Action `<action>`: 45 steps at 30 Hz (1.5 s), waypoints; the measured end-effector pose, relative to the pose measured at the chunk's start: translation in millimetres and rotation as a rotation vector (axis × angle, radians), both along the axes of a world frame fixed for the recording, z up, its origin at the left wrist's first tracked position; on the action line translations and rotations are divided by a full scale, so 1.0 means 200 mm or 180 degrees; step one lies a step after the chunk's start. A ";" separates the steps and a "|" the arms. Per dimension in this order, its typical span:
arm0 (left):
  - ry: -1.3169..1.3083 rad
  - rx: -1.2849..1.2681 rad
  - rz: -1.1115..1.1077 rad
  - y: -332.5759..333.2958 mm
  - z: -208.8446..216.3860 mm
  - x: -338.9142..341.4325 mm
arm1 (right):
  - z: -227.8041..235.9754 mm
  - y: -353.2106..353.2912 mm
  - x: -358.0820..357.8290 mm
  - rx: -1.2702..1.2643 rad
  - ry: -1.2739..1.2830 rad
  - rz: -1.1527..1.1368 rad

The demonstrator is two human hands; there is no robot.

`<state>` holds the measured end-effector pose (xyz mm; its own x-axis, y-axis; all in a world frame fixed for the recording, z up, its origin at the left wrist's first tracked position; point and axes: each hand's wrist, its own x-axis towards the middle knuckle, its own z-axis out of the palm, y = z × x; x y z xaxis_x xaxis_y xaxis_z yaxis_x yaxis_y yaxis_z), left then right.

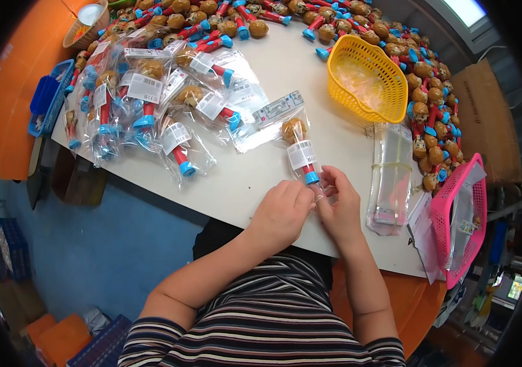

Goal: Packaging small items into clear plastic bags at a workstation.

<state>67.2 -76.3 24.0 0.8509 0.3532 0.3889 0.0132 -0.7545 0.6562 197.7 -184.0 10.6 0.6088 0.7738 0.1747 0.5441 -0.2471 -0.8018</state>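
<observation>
**Two hands close on a bagged toy at a crowded packing table**

Head camera: A person in a striped top sits at a white table [255, 183], both forearms reaching up from the lower edge. The left hand [281, 211] lies knuckles-up with its fingers curled inward, and the right hand [338, 205] meets it, fingertips pressed together on the lower end of a clear plastic bag [297, 144]. Inside that bag lies a toy [300, 150] with a brown round head, a red stem and a blue foot, a white label across its middle. The bag lies on the table just above the hands, its blue foot end touching the fingertips. Whether each hand pinches the film itself cannot be told, as the fingers hide the bag's edge.

To the left of the bag, a heap of already bagged toys [151, 104] spreads across the table. Along the far and right edges, loose unbagged toys [426, 104] of the same kind lie in a long pile. A yellow plastic basket [368, 76] stands near the far right, and a stack of empty clear bags [390, 177], banded together, lies just right of the right hand. A pink basket [462, 220] hangs over the table's right edge. A blue crate [47, 98] sits off the left edge.
</observation>
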 end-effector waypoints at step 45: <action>-0.0473 0.0154 0.0308 -0.14 -0.07 0.01 | 0.20 -0.11 -0.04 0.0044 0.3126 -0.0608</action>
<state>69.3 -104.0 9.2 0.7457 0.4086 0.5264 -0.0070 -0.7851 0.6193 189.4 -205.2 49.9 0.6021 0.6496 -0.4643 -0.4090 -0.2485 -0.8781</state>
